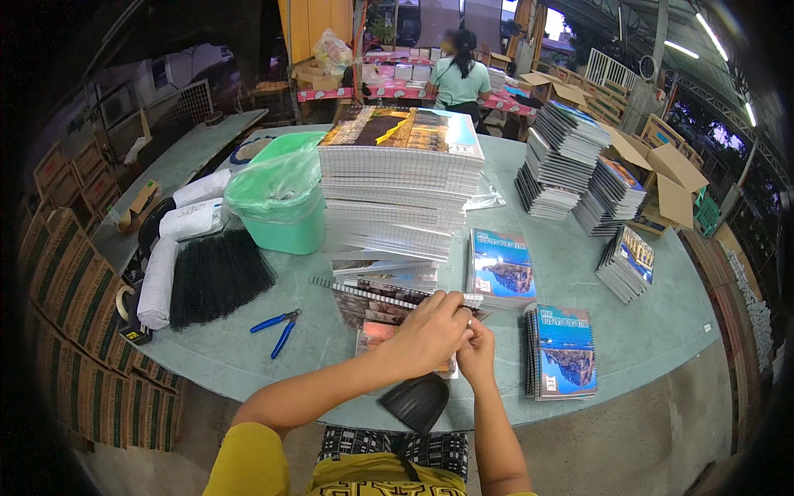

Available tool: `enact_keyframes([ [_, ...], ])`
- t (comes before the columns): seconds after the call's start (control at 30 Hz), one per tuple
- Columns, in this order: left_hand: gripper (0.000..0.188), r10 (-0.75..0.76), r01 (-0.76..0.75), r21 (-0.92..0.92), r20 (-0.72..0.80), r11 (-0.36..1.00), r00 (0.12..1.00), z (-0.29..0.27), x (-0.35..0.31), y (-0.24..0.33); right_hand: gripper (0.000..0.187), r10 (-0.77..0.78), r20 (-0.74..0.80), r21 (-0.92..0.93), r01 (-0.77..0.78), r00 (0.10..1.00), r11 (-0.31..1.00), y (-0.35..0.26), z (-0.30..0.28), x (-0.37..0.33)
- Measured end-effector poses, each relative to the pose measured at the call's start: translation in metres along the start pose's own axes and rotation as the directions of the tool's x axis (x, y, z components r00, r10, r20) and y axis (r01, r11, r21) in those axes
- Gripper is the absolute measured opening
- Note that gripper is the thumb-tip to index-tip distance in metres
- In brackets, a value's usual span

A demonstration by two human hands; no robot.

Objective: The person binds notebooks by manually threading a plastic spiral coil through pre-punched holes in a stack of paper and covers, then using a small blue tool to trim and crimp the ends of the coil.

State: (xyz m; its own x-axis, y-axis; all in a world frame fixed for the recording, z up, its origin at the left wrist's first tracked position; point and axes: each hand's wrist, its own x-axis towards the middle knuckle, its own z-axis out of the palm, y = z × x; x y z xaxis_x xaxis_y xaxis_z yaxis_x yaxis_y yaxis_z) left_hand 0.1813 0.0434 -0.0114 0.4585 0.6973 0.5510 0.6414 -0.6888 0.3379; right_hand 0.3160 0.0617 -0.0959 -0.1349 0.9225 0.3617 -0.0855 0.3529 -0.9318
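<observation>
1 notebook (351, 307) w/ coil edge nr front of table (653, 331), just before tall page stack (405, 178). L hand (437, 324) closed over its bound edge toward R end; R hand (476, 350) fingers drawn in narrow right beside, can't tell what's gripped. Coil (321, 283) pokes past L end. Blue pliers (283, 341) lie L, handles spread; blue-covered books (566, 347) piled R.

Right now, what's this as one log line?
left hand: at wire coil | right hand: near coil's right end | pliers: on table | bin: left of book stack
</observation>
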Motion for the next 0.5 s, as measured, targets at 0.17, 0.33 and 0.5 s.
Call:
enact_keyframes([
  [0.17, 0.019, 0.022, -0.022, -0.020, -0.048, 1.000, 0.999, 0.004, -0.002, -0.009, 0.018, 0.060, 0.039, -0.028, -0.059, 0.997, 0.998, 0.003, -0.004, 0.001],
  [0.33, 0.017, -0.032, 0.033, -0.041, 0.043, 0.999, 0.999, 0.005, 0.001, -0.015, 0.019, 0.041, -0.004, -0.141, -0.041, 0.999, 0.989, 0.005, -0.002, -0.001],
  [0.5, 0.021, -0.039, 0.039, -0.048, 0.005, 0.998, 0.999, -0.002, 0.011, -0.012, 0.019, -0.026, 0.001, -0.279, 0.026, 1.000, 0.960, 0.008, -0.005, 0.001],
])
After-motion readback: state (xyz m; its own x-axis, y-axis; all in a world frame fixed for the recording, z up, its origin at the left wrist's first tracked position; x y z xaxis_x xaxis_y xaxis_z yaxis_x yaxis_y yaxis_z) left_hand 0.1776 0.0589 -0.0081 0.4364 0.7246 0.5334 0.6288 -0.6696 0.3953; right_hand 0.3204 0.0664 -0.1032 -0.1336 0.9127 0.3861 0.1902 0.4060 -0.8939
